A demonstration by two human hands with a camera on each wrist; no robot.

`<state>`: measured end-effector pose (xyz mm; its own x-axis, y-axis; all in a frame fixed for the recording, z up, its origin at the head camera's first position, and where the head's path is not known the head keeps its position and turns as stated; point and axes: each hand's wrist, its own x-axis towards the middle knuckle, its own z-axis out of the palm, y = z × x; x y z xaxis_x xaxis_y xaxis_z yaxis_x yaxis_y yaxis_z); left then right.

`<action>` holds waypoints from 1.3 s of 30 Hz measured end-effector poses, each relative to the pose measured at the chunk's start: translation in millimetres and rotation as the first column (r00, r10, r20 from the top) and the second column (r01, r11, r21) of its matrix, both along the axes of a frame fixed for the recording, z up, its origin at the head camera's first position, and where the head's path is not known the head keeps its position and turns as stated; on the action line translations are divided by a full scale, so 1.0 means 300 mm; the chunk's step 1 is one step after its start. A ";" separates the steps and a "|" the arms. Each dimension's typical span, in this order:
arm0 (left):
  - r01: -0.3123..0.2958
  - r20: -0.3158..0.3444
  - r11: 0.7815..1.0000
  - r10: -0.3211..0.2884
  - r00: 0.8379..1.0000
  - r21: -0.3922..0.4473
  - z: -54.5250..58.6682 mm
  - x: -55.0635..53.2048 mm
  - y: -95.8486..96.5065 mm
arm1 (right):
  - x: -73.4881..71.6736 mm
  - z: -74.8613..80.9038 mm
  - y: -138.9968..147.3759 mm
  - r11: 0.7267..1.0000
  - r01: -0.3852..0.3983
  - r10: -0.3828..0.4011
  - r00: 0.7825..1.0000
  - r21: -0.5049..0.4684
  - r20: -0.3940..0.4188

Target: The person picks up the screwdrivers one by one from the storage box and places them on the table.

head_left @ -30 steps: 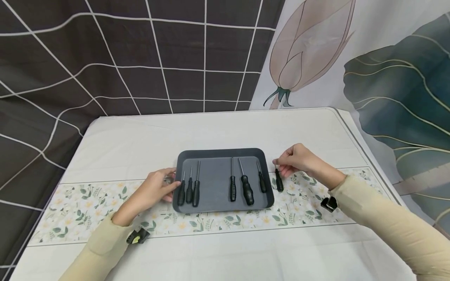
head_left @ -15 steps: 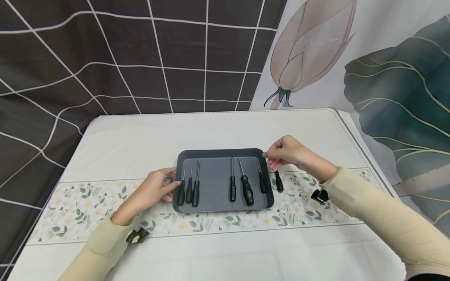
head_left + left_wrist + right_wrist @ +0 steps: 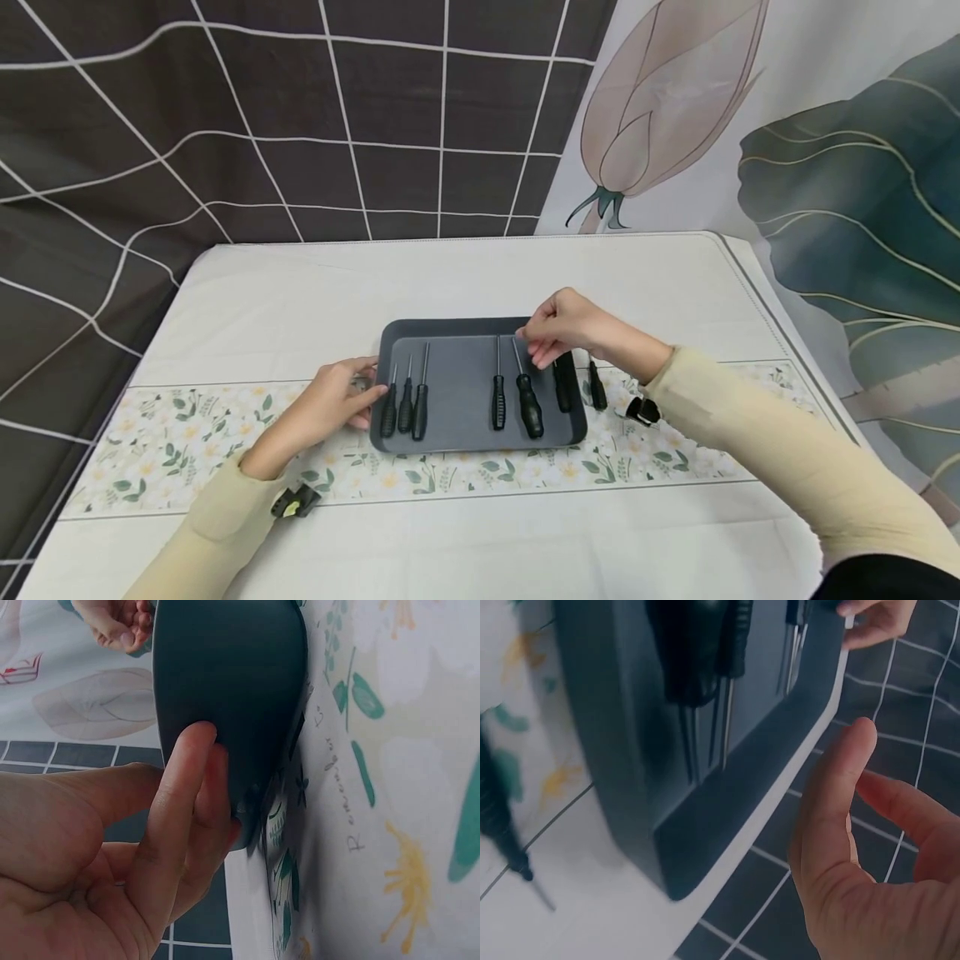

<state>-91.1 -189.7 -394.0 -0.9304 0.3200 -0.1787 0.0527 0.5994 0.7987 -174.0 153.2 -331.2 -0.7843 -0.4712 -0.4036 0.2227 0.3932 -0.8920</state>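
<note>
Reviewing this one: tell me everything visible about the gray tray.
The gray tray is a matte, plastic-looking rounded rectangle with raised walls. It sits on the cloth, holding six black-handled screwdrivers: three left, three right. The left hand pinches its left rim; the right hand hovers above its far right corner.

Tray (image 3: 461, 417): dark grey, rectangular, rounded corners, raised rim; lies flat. Inside, all black-handled: row of three slim screwdrivers (image 3: 406, 410) at 8 to 9 o'clock, shanks roughly towards 12; ribbed screwdriver (image 3: 498, 404) just off centre towards 3, shank to 12; thick-handled screwdriver (image 3: 529, 408) at 4, shank towards 11; half-hidden screwdriver (image 3: 562, 393) at 3. Outside, beyond 3: loose black screwdriver (image 3: 597, 389), apart.
</note>
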 end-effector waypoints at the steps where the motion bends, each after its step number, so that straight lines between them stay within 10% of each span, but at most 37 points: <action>1: 0.001 -0.002 1.000 -0.001 1.000 0.001 0.000 0.001 -0.001 | 0.002 0.000 -0.013 1.000 -0.008 0.008 1.000 -0.001 0.004; 39: -0.004 0.016 0.999 0.003 1.000 0.036 -0.006 -0.009 -0.007 | 0.081 -0.107 -0.364 0.974 -0.211 0.211 0.977 0.077 0.011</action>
